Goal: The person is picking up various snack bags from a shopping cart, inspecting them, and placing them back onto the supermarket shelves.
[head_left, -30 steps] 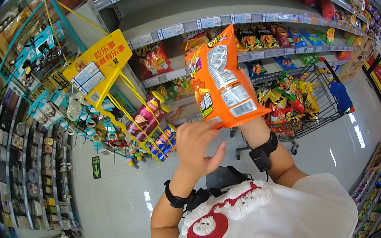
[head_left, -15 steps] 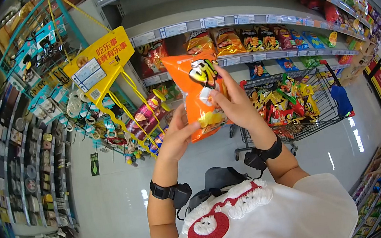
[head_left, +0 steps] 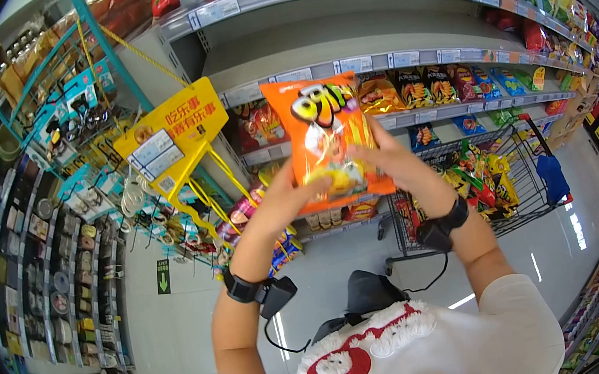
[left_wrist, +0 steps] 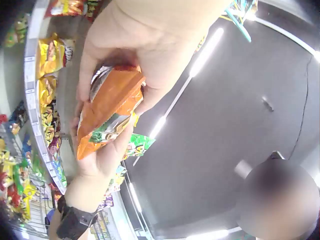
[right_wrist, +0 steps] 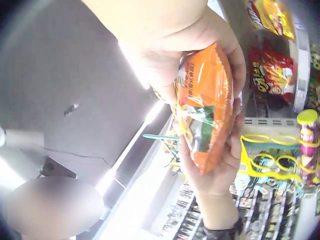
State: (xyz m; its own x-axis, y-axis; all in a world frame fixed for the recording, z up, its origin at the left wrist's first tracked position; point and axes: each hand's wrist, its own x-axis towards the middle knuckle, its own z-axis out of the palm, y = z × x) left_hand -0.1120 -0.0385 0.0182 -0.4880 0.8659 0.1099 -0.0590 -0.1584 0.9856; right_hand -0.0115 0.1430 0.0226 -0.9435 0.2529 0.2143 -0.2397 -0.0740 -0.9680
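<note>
An orange bag of chips (head_left: 329, 134) is held upright in front of the shelves, its printed front facing the head camera. My left hand (head_left: 289, 192) grips its lower left side, thumb across the front and fingers behind. At the lower right side, my right hand (head_left: 390, 156) grips it the same way. In the left wrist view the bag's bottom edge (left_wrist: 107, 110) lies between thumb and fingers of the left hand (left_wrist: 145, 55). The right wrist view shows the right hand (right_wrist: 185, 45) around the other end of the bag (right_wrist: 207, 110).
A black wire shopping cart (head_left: 435, 241) with several snack bags (head_left: 485, 185) stands to the right. Shelves (head_left: 370, 34) of chip bags rise ahead. At left hang a yellow sign (head_left: 175, 131) and a rack of small accessories (head_left: 87, 184).
The bag has turned from its back to its printed front and now stands straighter. My left hand, free a second ago, has taken hold of it. The view has shifted slightly.
</note>
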